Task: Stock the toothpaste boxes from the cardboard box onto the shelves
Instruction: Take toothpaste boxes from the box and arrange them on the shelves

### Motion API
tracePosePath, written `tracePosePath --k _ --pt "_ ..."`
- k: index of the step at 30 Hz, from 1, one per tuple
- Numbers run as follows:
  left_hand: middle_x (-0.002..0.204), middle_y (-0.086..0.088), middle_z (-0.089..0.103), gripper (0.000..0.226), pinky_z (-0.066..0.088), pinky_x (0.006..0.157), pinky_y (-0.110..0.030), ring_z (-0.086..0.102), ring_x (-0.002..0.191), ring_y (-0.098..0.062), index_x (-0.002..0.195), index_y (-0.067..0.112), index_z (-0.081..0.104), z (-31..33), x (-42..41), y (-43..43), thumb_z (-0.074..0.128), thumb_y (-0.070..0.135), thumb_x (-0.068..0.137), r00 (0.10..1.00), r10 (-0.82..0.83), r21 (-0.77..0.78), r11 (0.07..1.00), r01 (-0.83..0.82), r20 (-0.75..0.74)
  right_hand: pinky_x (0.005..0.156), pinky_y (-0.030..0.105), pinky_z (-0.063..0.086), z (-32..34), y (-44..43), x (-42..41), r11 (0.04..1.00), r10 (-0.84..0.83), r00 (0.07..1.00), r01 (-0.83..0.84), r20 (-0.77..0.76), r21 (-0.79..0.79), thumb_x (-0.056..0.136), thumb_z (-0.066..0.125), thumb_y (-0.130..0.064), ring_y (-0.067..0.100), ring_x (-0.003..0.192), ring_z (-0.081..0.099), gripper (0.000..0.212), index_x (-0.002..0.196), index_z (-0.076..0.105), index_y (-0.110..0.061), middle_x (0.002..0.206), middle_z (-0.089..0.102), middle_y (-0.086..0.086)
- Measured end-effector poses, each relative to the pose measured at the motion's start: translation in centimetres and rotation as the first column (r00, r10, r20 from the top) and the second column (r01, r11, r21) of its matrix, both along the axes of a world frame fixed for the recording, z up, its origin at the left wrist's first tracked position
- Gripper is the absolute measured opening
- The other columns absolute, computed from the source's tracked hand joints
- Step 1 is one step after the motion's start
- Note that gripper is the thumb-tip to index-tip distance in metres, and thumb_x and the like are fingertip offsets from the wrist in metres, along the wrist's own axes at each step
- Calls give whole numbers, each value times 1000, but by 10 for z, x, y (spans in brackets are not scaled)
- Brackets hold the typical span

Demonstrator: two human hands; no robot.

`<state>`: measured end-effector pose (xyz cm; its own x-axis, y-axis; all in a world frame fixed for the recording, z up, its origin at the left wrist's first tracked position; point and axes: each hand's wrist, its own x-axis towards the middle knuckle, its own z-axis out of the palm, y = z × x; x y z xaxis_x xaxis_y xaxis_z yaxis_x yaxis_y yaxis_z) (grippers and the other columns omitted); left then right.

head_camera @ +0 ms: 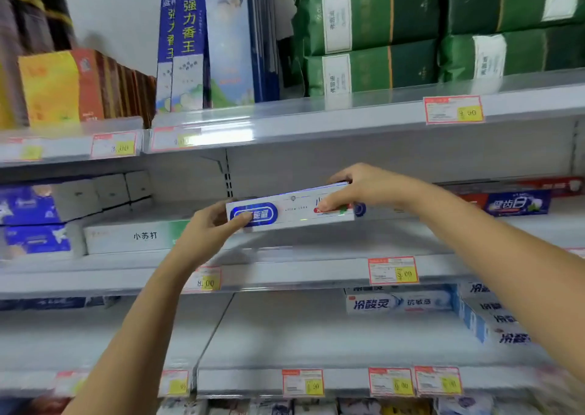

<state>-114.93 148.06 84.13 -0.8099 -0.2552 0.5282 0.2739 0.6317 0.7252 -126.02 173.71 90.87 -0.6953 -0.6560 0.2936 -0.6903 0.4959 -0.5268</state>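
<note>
Both my hands, left [209, 224] and right [354, 189], grip closed on a toothpaste box [291, 210] above the middle shelf [285, 275], mostly unstocked.

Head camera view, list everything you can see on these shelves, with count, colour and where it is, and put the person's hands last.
Held toothpaste box: one or a thin stack, white with blue logo, above the middle shelf.
White box: one, white and green, middle shelf left.
Blue tissue packs: at least two, blue, middle shelf far left.
Blue and red toothpaste box: one, middle shelf right.
Light blue toothpaste boxes: several, lower shelf right.
Green packs: several, top shelf right.
Tall blue boxes: several, top shelf centre.
Yellow and orange boxes: a row, top shelf left.
Price tags: many, red and yellow, shelf edges.
Left hand: grips box's left end.
Right hand: grips box's right end.
</note>
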Motion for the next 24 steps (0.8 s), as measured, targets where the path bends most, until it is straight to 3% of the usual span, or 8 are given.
tracePosePath --k 3,5,8,11,14,17,20,24 --pt "94 6 68 25 47 76 -27 62 84 -14 102 12 64 -4 -14 -26 59 34 91 964 258 -312 923 -226 66 53 13 43 -11 -40 -26 998 -29 1000 28 12 58 73 77 -46 14 65 59 41 93 70 -11 83 70 4" --pt "90 -2 68 28 40 65 -26 58 78 -19 99 10 66 -13 -23 -43 54 34 93 917 373 -454 847 -276 140 64 18 47 -19 -63 -41 993 -51 998 53 -25 107 70 77 -50 16 78 63 49 99 67 -11 95 70 4" --pt "86 -8 66 32 38 65 -27 56 78 -24 95 16 68 -28 -30 -54 45 37 97 891 416 -485 826 -288 180 92 33 49 -26 -90 -60 973 -63 991 88 -119 214 68 78 -52 20 109 56 76 129 50 -17 125 55 -3" --pt "77 -7 63 40 35 61 -28 53 71 -24 81 14 62 -34 -33 -53 35 37 100 877 470 -560 755 -341 100 95 39 48 -27 -108 -74 942 -45 983 102 -180 319 69 78 -50 22 110 53 79 132 45 -16 128 53 2" --pt "75 -10 65 44 37 57 -27 54 67 -24 84 10 64 -37 -36 -54 32 35 100 872 487 -572 730 -373 53 100 35 44 -27 -120 -81 930 -30 979 102 -203 352 71 73 -58 20 117 48 81 136 44 -18 132 49 1" --pt "77 -10 65 45 37 56 -24 56 69 -23 87 10 64 -40 -39 -57 29 34 101 879 476 -595 711 -375 15 99 32 43 -27 -129 -90 920 -12 976 95 -216 380 71 71 -61 19 115 49 80 134 46 -19 131 50 1" --pt "82 -9 63 46 30 52 -20 54 71 -22 90 11 64 -40 -39 -58 26 34 102 894 448 -616 703 -357 -6 89 27 43 -21 -129 -99 901 -3 973 102 -230 421 69 72 -62 17 106 49 79 131 48 -21 124 53 -1" --pt "86 -9 65 62 33 54 -21 56 73 -21 94 13 66 -41 -41 -59 12 44 91 904 427 -629 699 -340 -15 84 26 39 -16 -120 -112 876 -8 967 130 -255 464 70 73 -59 16 103 44 76 132 46 -24 114 46 -5"
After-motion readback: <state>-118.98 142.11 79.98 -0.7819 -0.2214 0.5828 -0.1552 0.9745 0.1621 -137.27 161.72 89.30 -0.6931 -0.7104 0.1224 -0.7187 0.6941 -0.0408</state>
